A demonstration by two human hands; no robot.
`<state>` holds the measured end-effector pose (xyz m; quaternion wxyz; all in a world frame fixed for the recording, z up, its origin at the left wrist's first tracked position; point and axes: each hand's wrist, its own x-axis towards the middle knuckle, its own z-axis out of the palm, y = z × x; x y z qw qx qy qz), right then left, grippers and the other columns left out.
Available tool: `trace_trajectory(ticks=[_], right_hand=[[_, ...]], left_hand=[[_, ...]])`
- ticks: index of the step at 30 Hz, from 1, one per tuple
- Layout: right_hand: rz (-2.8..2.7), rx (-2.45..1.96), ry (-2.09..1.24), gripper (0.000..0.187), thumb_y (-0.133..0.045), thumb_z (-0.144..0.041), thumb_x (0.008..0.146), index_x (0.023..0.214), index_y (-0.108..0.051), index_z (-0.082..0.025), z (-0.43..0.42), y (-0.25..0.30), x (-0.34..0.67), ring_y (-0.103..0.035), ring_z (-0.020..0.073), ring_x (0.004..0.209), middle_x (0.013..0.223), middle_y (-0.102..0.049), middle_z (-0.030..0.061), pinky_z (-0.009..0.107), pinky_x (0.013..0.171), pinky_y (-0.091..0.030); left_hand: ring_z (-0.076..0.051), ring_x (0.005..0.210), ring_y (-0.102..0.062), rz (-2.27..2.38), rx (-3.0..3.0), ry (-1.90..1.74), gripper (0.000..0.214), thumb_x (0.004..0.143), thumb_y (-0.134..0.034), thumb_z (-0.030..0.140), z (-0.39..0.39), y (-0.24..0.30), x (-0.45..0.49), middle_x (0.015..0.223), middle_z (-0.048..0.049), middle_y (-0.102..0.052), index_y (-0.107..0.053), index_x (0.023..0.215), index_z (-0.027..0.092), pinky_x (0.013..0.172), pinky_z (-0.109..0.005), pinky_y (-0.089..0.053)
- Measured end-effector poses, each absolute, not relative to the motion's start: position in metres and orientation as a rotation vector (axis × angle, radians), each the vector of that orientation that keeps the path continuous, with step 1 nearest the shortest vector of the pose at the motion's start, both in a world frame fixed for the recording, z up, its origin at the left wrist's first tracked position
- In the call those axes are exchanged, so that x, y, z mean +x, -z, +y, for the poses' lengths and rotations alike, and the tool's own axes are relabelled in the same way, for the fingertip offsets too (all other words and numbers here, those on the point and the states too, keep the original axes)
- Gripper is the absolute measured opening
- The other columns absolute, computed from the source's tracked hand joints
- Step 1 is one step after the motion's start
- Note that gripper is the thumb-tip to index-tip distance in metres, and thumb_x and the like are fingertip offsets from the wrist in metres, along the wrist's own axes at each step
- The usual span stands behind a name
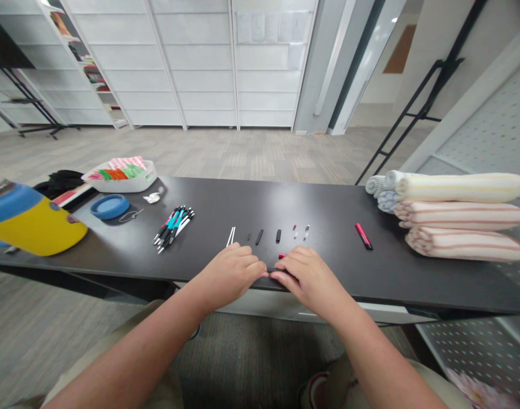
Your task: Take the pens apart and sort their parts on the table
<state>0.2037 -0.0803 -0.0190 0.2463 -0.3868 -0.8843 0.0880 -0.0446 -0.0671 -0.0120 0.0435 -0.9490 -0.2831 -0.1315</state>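
Near the table's front edge, my left hand and my right hand are both closed on a thin black pen part, one at each end. Its ends are hidden by my fingers. Beside my right fingertips lies a small red piece, partly covered. In a row beyond my hands are thin white sticks, a tiny spring-like piece, a black tube, a short black cap-like piece, a tiny red piece and small clear-and-white tips. A red pen with a black end lies to the right.
A pile of pens lies left on the dark table. Further left are a blue lid, crumpled white tissue, a white basket of colourful items and a yellow-blue container. Rolled towels are stacked at right.
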Motion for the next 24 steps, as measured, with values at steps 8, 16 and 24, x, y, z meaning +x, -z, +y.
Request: trace_trajectory(ticks=[8,16,24], right_hand=[[-2.349,-1.015,-0.307,0.013,-0.065,-0.034,0.101,0.106,-0.069,-0.023,-0.0791,0.0226,0.2068,-0.064,0.0223,0.093,0.097,-0.074,0.0053,0.038,0.083,-0.042],[-2.341,-0.999,-0.282,0.012,-0.067,-0.034,0.1,0.105,-0.07,-0.023,-0.0798,0.0226,0.2078,-0.065,0.0218,0.094,0.097,-0.075,0.004,0.037,0.082,-0.042],[-2.373,-1.048,-0.315,0.021,-0.063,-0.037,0.101,0.115,-0.069,-0.023,-0.0803,0.0172,0.2045,-0.062,0.0231,0.094,0.102,-0.075,0.0056,0.039,0.084,-0.043]], left_hand=[[-0.021,0.082,-0.054,-0.875,-2.9,0.455,0.024,0.108,-0.048,0.031,-0.0676,0.0118,-0.0475,0.084,-0.0031,-0.067,-0.064,0.095,0.02,0.078,-0.036,-0.036],[-0.021,0.081,-0.053,-0.865,-2.926,0.468,0.022,0.108,-0.048,0.03,-0.0673,0.0095,-0.0479,0.084,-0.0017,-0.067,-0.064,0.096,0.02,0.077,-0.035,-0.035],[-0.021,0.082,-0.054,-0.89,-2.862,0.422,0.023,0.108,-0.048,0.031,-0.0641,0.0112,-0.0525,0.084,-0.0025,-0.066,-0.064,0.095,0.02,0.077,-0.037,-0.034]])
